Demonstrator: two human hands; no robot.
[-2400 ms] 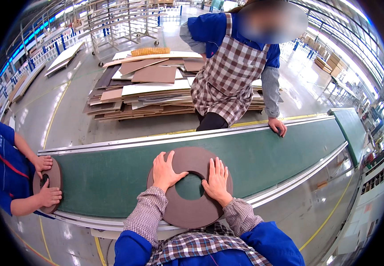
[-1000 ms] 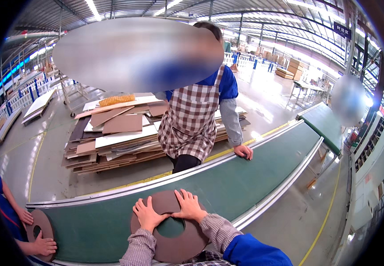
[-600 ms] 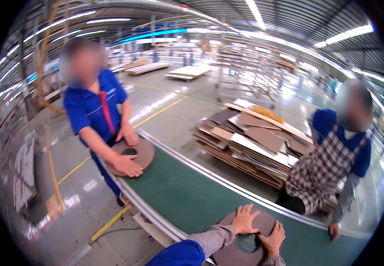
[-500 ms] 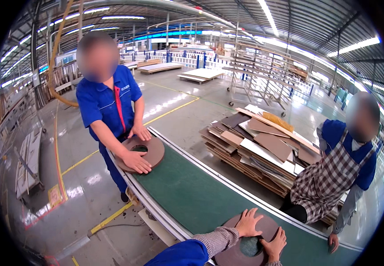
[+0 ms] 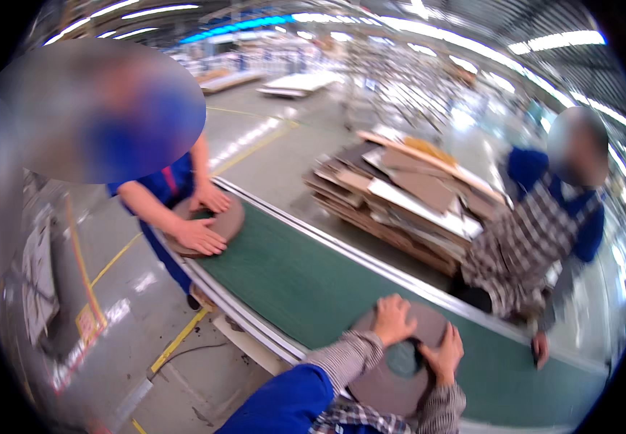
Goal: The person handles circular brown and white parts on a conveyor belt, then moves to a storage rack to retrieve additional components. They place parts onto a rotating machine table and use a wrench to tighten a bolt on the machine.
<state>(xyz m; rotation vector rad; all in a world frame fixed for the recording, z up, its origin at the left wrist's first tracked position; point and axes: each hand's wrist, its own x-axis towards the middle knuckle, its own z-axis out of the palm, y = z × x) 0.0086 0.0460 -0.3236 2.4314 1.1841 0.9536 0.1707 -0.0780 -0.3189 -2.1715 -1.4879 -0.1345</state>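
A flat brown roll of edge banding (image 5: pixel 374 376) with a round hole in its middle lies on the green conveyor belt (image 5: pixel 284 278) just in front of me. My left hand (image 5: pixel 394 322) grips the far left part of its ring, thumb toward the hole. On the right part of the ring sits my right hand (image 5: pixel 443 353), fingers bent over the outer side and thumb by the hole. The undersides of both hands are hidden. Farther left along the belt, a co-worker's two hands (image 5: pixel 203 235) rest on a second brown roll (image 5: pixel 233 217).
Pale metal rails (image 5: pixel 255 329) edge the belt. Beyond it stands a stack of brown and white board offcuts (image 5: pixel 400 195). A person in a checked apron (image 5: pixel 519 253) is at the far right side, one hand (image 5: pixel 540 350) by the belt's edge. Yellow floor lines (image 5: pixel 176 340) run at left.
The whole view has shifted and blurred, with belt, people and boards higher in the picture. Both my hands stay on the roll. More of my right forearm shows.
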